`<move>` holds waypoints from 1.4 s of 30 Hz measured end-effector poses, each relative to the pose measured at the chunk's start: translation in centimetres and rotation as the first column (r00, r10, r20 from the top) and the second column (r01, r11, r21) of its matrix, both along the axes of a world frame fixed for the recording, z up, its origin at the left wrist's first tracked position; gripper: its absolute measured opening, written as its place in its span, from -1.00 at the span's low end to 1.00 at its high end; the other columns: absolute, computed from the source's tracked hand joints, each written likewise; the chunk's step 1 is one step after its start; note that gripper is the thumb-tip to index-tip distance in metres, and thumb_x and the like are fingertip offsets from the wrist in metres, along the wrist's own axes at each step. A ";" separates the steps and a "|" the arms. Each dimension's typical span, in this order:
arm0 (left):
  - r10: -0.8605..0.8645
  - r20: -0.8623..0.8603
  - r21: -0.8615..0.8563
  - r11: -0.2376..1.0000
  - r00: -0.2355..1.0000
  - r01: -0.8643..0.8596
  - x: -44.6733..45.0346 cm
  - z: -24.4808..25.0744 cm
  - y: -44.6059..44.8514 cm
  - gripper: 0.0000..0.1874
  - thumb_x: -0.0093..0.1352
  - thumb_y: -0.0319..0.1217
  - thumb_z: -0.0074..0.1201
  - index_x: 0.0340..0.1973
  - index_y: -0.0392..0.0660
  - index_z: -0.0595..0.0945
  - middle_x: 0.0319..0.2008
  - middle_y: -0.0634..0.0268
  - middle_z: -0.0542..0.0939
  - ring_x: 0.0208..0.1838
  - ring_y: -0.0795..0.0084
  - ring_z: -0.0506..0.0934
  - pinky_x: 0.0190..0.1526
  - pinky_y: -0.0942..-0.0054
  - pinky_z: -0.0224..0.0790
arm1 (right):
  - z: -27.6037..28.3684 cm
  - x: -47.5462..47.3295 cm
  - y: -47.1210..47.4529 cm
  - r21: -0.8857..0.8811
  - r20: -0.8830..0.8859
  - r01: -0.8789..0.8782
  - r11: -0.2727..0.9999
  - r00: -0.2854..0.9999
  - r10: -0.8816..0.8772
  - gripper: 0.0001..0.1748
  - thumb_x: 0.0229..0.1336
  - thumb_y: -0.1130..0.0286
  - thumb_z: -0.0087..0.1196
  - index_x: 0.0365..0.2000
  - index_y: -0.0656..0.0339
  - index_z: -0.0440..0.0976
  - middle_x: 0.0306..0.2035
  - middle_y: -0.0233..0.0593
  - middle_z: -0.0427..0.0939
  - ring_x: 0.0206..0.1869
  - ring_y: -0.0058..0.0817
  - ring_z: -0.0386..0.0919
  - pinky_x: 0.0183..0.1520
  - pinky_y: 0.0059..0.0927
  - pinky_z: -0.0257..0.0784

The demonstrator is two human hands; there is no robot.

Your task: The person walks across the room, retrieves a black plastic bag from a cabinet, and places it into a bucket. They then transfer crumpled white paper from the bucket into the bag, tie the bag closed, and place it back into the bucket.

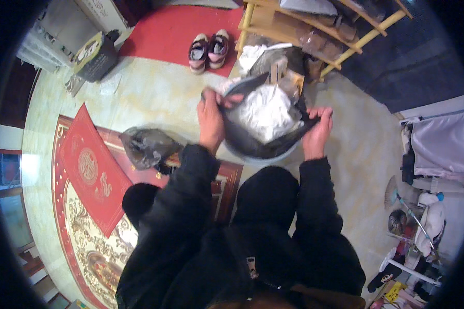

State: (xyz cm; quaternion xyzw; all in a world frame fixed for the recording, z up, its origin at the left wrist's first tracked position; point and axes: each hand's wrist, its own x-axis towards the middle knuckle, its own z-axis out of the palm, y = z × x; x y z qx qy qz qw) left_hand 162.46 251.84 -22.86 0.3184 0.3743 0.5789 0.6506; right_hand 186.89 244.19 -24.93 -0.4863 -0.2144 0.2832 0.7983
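Observation:
Between my hands is a round bin lined with a black plastic bag. Crumpled white paper or tissue lies inside, with some brown card-like pieces at its far side. My left hand grips the bag at the left rim, fingers curled over it. On the right, my right hand pinches the bag's edge and holds it out from the rim. A dark translucent plastic bag, filled and blurred, is on the floor to the left.
Ahead, a pair of shoes stands on a red mat, beside a wooden rack. A dark square bin is at the upper left. Patterned rugs cover the left floor. A broom and assorted goods stand at the right.

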 end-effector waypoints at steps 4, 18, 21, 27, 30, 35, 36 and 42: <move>-0.110 -0.221 0.173 0.974 0.969 0.150 0.8 1.4 1.1 -0.51 0.56 -0.03 -0.35 -0.50 -0.12 0.29 -0.44 0.04 0.61 -0.23 0.23 0.63 -0.17 0.41 0.34 | 1.6 0.1 0.8 -0.037 0.167 -0.216 0.976 0.961 0.219 -0.54 0.44 0.08 -0.16 -0.54 0.15 0.24 -0.52 -0.39 0.27 -0.33 -0.43 0.35 -0.07 -0.35 0.27; -0.048 -0.656 0.335 0.876 0.753 0.347 5.9 2.3 0.1 -0.66 0.47 -0.15 -0.14 -0.22 -0.18 0.54 -0.42 0.00 0.57 -0.33 0.03 0.57 -0.27 0.22 0.37 | 1.9 -2.3 2.2 -0.106 0.285 -0.202 0.974 0.932 0.225 -0.59 0.43 0.13 -0.16 -0.14 0.27 0.52 -0.30 -0.45 0.43 -0.14 -0.60 0.33 0.05 -0.55 0.20; -0.063 -0.876 0.249 0.790 0.478 0.561 7.7 1.7 -1.4 -0.62 0.37 0.02 0.02 -0.04 0.11 0.58 -0.31 0.07 0.66 -0.19 -0.02 0.62 -0.22 0.10 0.42 | 0.7 -3.5 2.0 -0.188 0.112 -0.225 0.956 0.962 0.248 -0.51 0.40 0.07 -0.09 0.00 0.32 0.47 -0.24 -0.46 0.40 -0.10 -0.60 0.31 0.06 -0.55 0.21; -0.147 -0.974 0.014 0.723 0.173 0.691 8.1 -1.1 -2.1 -0.44 0.23 0.09 0.14 0.12 0.25 0.52 -0.21 0.11 0.67 -0.12 0.02 0.62 -0.12 0.18 0.45 | -1.9 -3.8 1.1 -0.124 -0.152 -0.260 0.958 0.959 0.240 -0.51 0.39 0.07 -0.07 0.04 0.30 0.43 -0.06 -0.31 0.46 0.10 -0.53 0.33 0.05 -0.47 0.31; -0.052 -0.954 0.157 0.754 0.296 0.637 9.1 -2.9 -2.9 -0.46 0.23 0.07 0.17 0.09 0.21 0.53 -0.42 0.05 0.67 -0.30 -0.03 0.64 -0.29 0.09 0.47 | -2.6 -4.2 0.0 -0.227 -0.166 -0.299 0.927 0.950 0.265 -0.53 0.41 0.09 -0.10 0.07 0.27 0.42 -0.02 -0.31 0.48 0.14 -0.50 0.32 0.11 -0.43 0.29; -0.156 -0.948 0.049 0.789 0.277 0.613 11.6 -5.5 -4.6 -0.70 0.32 -0.07 0.08 -0.15 0.12 0.68 -0.39 0.05 0.66 -0.28 -0.03 0.62 -0.25 0.04 0.46 | -2.4 -3.8 -1.6 -0.398 0.309 -0.174 0.901 0.899 0.310 -0.65 0.39 0.24 -0.07 -0.06 0.23 0.59 0.33 -0.19 0.14 0.39 -0.40 0.07 0.39 -0.34 0.01; -0.145 -0.957 0.036 0.801 0.253 0.597 11.7 -5.8 -4.6 -0.71 0.32 -0.07 0.08 -0.17 0.11 0.69 -0.39 0.05 0.66 -0.28 -0.04 0.62 -0.26 0.04 0.46 | -2.4 -3.3 -1.8 -0.399 0.368 -0.215 0.892 0.853 0.370 -0.65 0.39 0.24 -0.07 -0.04 0.23 0.57 0.33 -0.18 0.17 0.39 -0.39 0.09 0.39 -0.34 0.02; 0.000 -0.939 0.197 0.818 0.343 0.540 11.0 -6.0 -4.3 -0.63 0.38 -0.04 0.06 -0.43 -0.07 0.62 -0.51 0.02 0.61 -0.37 -0.08 0.58 -0.37 0.01 0.38 | -5.8 2.1 -4.3 -0.384 0.575 0.110 0.917 0.805 0.144 -0.64 0.36 0.28 -0.04 0.04 0.23 0.50 0.03 -0.14 0.54 0.14 -0.31 0.44 0.21 -0.36 0.28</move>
